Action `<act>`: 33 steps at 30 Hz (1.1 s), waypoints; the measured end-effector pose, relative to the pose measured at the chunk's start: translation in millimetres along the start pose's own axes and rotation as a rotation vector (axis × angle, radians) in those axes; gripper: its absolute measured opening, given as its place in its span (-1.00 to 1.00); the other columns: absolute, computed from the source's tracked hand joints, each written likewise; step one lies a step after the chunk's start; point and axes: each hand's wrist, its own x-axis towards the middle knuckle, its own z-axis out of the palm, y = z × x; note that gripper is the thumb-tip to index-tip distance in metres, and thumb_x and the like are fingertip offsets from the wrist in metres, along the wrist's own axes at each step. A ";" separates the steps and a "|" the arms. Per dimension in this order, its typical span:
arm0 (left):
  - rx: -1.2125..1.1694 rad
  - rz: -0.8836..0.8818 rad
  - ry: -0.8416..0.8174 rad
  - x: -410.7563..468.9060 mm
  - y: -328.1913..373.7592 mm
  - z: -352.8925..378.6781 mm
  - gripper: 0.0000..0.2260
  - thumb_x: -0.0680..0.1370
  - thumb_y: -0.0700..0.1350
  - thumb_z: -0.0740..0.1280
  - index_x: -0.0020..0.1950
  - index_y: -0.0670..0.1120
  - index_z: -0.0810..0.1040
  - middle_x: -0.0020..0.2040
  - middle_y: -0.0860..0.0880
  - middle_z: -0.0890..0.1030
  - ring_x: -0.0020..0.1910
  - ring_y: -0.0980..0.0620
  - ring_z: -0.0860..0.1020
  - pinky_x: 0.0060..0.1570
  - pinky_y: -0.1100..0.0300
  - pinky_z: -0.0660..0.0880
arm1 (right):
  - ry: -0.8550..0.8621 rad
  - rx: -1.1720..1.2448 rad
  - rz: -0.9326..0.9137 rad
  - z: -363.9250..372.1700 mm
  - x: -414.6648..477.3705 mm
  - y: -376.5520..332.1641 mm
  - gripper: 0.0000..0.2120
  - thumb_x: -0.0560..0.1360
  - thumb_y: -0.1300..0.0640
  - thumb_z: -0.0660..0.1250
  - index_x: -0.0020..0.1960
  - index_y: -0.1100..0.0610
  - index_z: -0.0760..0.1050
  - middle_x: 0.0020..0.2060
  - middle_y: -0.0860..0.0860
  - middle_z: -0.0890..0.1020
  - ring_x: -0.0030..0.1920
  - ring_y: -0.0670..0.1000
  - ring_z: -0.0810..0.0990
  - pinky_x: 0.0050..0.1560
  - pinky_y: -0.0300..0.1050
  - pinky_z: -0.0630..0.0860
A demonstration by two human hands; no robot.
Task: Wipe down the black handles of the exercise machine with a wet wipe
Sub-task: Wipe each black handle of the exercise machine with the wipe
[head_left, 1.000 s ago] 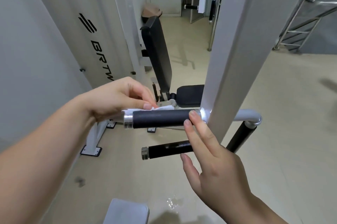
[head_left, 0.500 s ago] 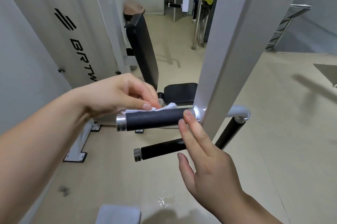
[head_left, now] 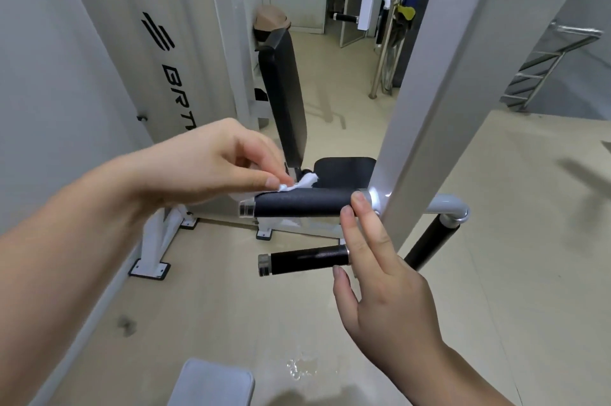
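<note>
While left hand (head_left: 211, 164) pinches wet wipe (head_left: 299, 184), upper handle (head_left: 302, 203) steadied by right hand (head_left: 380, 276)

The left hand (head_left: 211, 167) reaches in from the lower left with its forearm stretched forward, thumb and fingertips pinched together on a white wet wipe (head_left: 297, 183). The right hand (head_left: 383, 286) comes up from the lower right, back toward the camera, fingers extended and loosely spread, two fingertips (head_left: 358, 199) touching the upper black handle (head_left: 297, 204).
</note>
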 end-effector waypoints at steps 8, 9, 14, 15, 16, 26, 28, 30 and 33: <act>-0.148 -0.100 0.997 -48.5 5.4 94.1 -0.85 0.57 -0.25 0.39 -0.09 -0.06 0.72 -0.15 0.09 0.65 -0.13 0.14 0.60 -0.16 0.38 0.45 | -0.020 0.052 -0.029 -2.3 1.4 -1.2 -0.30 0.46 0.09 0.38 0.56 0.18 0.28 0.60 0.00 0.24 -0.25 0.00 0.65 -0.38 -0.28 0.29; -0.317 -0.162 1.027 -43.2 7.2 98.6 -0.85 0.59 -0.26 0.36 -0.11 -0.14 0.71 -0.22 0.09 0.64 -0.20 0.17 0.58 -0.22 0.39 0.44 | -0.030 0.038 -0.042 -4.9 1.2 -1.2 -0.30 0.46 0.07 0.38 0.55 0.20 0.29 0.59 0.02 0.24 -0.27 -0.01 0.64 -0.39 -0.28 0.28; -1.347 -0.156 1.079 -24.3 16.5 118.2 -0.78 0.66 -0.25 0.23 0.06 -0.36 0.61 -0.08 -0.13 0.71 -0.05 -0.02 0.68 -0.02 0.20 0.61 | -0.108 -0.052 -0.111 -19.4 1.8 4.1 -0.26 0.43 0.01 0.40 0.53 0.25 0.32 0.58 0.08 0.26 -0.37 0.01 0.58 -0.44 -0.27 0.21; -1.373 -0.109 1.142 -24.5 16.9 126.8 -0.76 0.66 -0.23 0.23 0.16 -0.36 0.59 0.07 -0.18 0.71 0.09 -0.06 0.67 0.08 0.18 0.60 | -0.127 -0.054 -0.122 -20.8 2.9 6.3 -0.25 0.43 0.01 0.41 0.54 0.24 0.30 0.59 0.08 0.24 -0.37 0.01 0.58 -0.46 -0.27 0.23; -1.353 -0.085 1.232 -24.5 18.0 137.2 -0.77 0.66 -0.23 0.25 0.20 -0.33 0.60 0.12 -0.19 0.70 0.15 -0.05 0.67 0.13 0.18 0.58 | -0.146 -0.054 -0.132 -21.7 4.1 8.6 -0.23 0.43 0.01 0.43 0.55 0.23 0.28 0.60 0.08 0.22 -0.34 0.00 0.59 -0.49 -0.26 0.27; -0.137 -0.275 1.784 -1.0 32.5 175.2 -0.88 0.50 -0.22 0.49 -0.14 0.01 0.69 -0.09 0.03 0.60 -0.10 0.14 0.59 -0.07 0.42 0.44 | -0.254 -0.107 -0.209 -26.2 15.6 23.8 -0.12 0.38 -0.13 0.45 0.56 0.24 0.26 0.62 0.15 0.13 -0.40 0.04 0.58 -0.53 -0.16 0.44; -0.426 -0.331 1.866 14.0 34.7 180.5 -0.82 0.51 -0.18 0.49 -0.23 0.07 0.63 -0.17 0.01 0.63 -0.23 0.12 0.55 -0.15 0.32 0.46 | -0.277 -0.119 -0.240 -27.0 18.4 26.5 -0.11 0.36 -0.13 0.47 0.55 0.24 0.26 0.61 0.18 0.13 -0.45 0.03 0.55 -0.55 -0.19 0.38; -0.684 -0.369 1.902 29.2 38.3 189.1 -0.83 0.51 -0.19 0.48 -0.25 0.01 0.62 -0.25 0.05 0.65 -0.28 0.16 0.57 -0.18 0.31 0.49 | -0.292 -0.119 -0.261 -26.8 21.7 29.8 -0.10 0.34 -0.08 0.50 0.55 0.24 0.26 0.61 0.18 0.15 -0.51 0.01 0.52 -0.58 -0.20 0.37; -0.692 -0.379 1.803 45.4 48.1 206.7 -0.90 0.49 -0.21 0.49 -0.20 -0.05 0.68 -0.13 -0.04 0.70 -0.20 0.14 0.65 -0.13 0.24 0.57 | -0.274 -0.113 -0.304 -27.4 28.5 36.7 -0.13 0.30 0.12 0.49 0.54 0.27 0.27 0.58 0.20 0.23 -0.54 0.01 0.46 -0.65 -0.21 0.33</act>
